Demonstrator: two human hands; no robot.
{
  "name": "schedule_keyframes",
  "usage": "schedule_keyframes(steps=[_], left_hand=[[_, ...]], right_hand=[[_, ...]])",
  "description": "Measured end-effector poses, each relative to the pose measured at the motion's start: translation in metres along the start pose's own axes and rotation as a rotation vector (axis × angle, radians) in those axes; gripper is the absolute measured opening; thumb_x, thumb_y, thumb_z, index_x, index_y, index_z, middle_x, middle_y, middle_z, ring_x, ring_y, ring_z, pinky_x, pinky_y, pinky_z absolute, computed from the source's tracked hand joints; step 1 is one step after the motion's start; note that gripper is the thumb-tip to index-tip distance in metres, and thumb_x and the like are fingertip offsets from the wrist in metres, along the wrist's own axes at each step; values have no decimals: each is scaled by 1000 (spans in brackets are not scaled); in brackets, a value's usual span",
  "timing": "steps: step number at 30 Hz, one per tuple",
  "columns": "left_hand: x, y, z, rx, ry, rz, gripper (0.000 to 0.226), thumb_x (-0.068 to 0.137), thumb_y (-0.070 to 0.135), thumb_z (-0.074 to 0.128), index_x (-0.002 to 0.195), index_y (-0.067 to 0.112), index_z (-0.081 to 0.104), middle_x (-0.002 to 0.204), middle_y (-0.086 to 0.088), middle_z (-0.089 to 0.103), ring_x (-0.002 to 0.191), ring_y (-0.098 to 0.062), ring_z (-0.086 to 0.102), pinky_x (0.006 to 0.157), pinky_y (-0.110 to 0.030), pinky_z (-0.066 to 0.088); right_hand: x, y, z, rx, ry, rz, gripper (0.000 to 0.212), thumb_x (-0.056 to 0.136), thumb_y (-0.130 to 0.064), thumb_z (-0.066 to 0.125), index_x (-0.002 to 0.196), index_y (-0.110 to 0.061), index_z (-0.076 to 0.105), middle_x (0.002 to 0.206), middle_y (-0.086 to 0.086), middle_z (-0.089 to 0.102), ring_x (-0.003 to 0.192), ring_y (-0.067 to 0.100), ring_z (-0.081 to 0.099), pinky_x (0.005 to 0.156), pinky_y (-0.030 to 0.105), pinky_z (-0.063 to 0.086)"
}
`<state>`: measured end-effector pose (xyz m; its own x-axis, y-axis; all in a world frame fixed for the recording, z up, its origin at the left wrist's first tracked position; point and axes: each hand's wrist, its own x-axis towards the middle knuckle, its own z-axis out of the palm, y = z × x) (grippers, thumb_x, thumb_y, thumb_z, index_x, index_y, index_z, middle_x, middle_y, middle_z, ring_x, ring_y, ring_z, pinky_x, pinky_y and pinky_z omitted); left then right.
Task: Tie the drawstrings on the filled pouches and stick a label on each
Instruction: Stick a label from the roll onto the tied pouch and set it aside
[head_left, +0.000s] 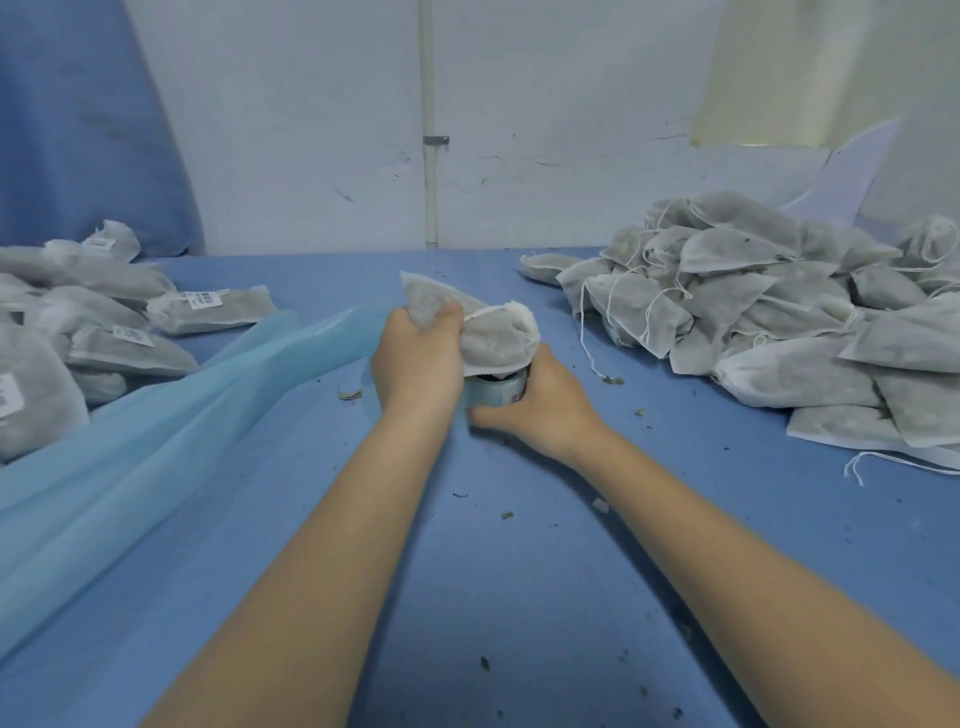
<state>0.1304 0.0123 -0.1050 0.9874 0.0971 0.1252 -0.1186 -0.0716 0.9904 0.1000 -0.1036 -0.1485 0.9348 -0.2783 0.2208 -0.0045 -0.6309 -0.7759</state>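
The roll of labels (496, 391) is sitting mostly hidden under the pouch (485, 325) and behind the right hand (537, 400), so its print is hard to read; the left pile (78, 322) is running off the frame edge, as is the right pile (779, 312), so neither can be counted exactly. The pouch, pale grey mesh with dark filling and a white drawstring (480, 313) around its gathered neck, is being held above the blue table (519, 571) at centre; the left hand (415, 358) is gripping its body, fingers curled; the right hand is curling around the roll. One pouch in hand, one roll, two piles; four labels are showing on the left pile; a blue strip (130, 441) is lying alongside.
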Motion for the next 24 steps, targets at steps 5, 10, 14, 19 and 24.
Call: schedule_keyframes(steps=[5, 10, 14, 19, 24], left_hand=[[-2, -7, 3, 127, 11, 35, 28, 91, 35, 53, 100, 9, 58, 100, -5, 63, 100, -28, 58, 83, -33, 43], [1, -9, 2, 123, 17, 32, 30, 91, 33, 54, 106, 8, 59, 109, -10, 64, 106, -30, 57, 95, -42, 44], [-1, -8, 2, 132, 33, 46, 27, 91, 33, 53, 104, 9, 59, 104, -7, 64, 102, -28, 57, 91, -38, 44], [-5, -9, 4, 167, 58, 78, 23, 94, 31, 50, 103, 11, 56, 94, 1, 55, 88, -19, 48, 74, -26, 33], [-6, -9, 5, 191, 68, 77, 24, 94, 32, 49, 104, 11, 54, 93, 2, 52, 86, -19, 44, 71, -26, 30]], right_hand=[[-8, 1, -3, 40, 15, 3, 71, 60, -42, 89, 111, -21, 44, 98, -16, 53, 83, -4, 52, 61, 5, 38], [-21, 13, -23, 176, -25, 57, 71, 67, -22, 87, 129, -15, 52, 100, -10, 64, 76, -3, 61, 81, 12, 48], [-27, 13, -19, 127, 80, 15, 43, 71, -17, 84, 111, -14, 69, 79, -13, 66, 74, -9, 60, 78, 3, 43], [-24, 12, -16, 100, 178, -1, 27, 74, -17, 81, 99, -14, 75, 80, -7, 70, 76, -2, 63, 71, 2, 41], [-25, 12, -18, 126, 223, 35, 14, 70, -19, 84, 76, -22, 72, 69, -11, 67, 67, -4, 60, 65, 3, 41]])
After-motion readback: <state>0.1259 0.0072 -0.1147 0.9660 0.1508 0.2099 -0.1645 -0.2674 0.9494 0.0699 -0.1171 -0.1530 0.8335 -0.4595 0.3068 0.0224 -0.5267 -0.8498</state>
